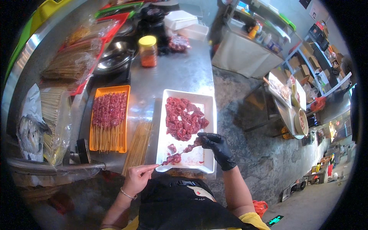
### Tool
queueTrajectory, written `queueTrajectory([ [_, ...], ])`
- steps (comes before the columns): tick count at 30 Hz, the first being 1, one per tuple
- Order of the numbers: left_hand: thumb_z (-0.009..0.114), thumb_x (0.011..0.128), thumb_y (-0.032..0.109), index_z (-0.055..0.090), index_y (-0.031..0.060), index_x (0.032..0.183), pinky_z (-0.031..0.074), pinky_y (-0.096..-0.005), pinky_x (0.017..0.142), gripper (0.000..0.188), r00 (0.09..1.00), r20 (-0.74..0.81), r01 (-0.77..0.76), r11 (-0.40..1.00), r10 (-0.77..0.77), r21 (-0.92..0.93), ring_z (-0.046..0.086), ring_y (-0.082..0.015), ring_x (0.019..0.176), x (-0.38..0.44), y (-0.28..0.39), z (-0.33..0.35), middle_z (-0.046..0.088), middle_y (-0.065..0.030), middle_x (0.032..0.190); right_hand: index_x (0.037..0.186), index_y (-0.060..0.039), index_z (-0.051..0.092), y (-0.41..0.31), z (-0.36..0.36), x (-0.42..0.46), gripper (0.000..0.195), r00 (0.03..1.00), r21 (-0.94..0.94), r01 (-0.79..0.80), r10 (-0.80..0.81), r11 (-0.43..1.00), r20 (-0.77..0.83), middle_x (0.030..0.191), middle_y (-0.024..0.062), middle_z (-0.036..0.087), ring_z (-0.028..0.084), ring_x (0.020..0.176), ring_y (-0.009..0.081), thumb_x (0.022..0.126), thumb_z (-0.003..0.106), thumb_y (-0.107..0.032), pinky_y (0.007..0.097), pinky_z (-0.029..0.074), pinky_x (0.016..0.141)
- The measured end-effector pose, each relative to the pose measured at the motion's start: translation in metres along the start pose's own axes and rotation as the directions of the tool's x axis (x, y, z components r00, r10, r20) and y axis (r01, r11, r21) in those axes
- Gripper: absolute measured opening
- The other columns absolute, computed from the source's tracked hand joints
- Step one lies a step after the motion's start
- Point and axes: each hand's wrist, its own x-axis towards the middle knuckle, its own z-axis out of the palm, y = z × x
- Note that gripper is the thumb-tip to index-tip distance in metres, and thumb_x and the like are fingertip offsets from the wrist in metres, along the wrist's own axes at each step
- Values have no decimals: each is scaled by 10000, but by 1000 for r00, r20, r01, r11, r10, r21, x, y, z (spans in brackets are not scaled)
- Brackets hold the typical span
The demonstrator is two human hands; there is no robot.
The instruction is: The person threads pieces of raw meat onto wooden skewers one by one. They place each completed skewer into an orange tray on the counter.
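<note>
A thin skewer with pieces of raw red meat (174, 159) on it slants over the near end of a white plastic tray (187, 92). My bare left hand (138, 178) pinches the skewer's lower end. At the other end, my right hand (217, 149), in a black glove, grips meat at the skewer's tip; the fingers partly hide it. A pile of raw meat slices (185, 119) lies in the far part of the tray. Left of the tray rests a bundle of bare bamboo skewers (138, 143). Loaded meat skewers (109, 110) lie side by side in an orange tray (128, 89).
A jar with a yellow lid (148, 51) stands farther back on the steel table (172, 74), near metal bowls (115, 56) and white foam boxes (184, 24). Bagged skewers (69, 63) fill red trays at left. Beyond the right edge stands a side table with a bowl (302, 122).
</note>
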Motion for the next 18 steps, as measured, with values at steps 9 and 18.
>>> queueTrajectory([
  [9,577,883,-15,694,38,1104,455,-206,560,255,993,88,91,977,-75,-193,566,-70,617,-1,-16,4,654,-28,745,1135,8,643,10,-4,-1,304,985,-32,-63,67,998,161,1027,70,674,630,902,139,905,642,-192,256,512,808],
  [18,551,895,-27,678,17,1122,461,-204,557,264,998,53,36,986,-28,-165,540,-56,610,4,-16,4,613,7,722,1114,29,625,14,-4,2,238,987,316,-69,18,946,162,1002,47,658,605,935,120,910,606,-91,248,502,836],
])
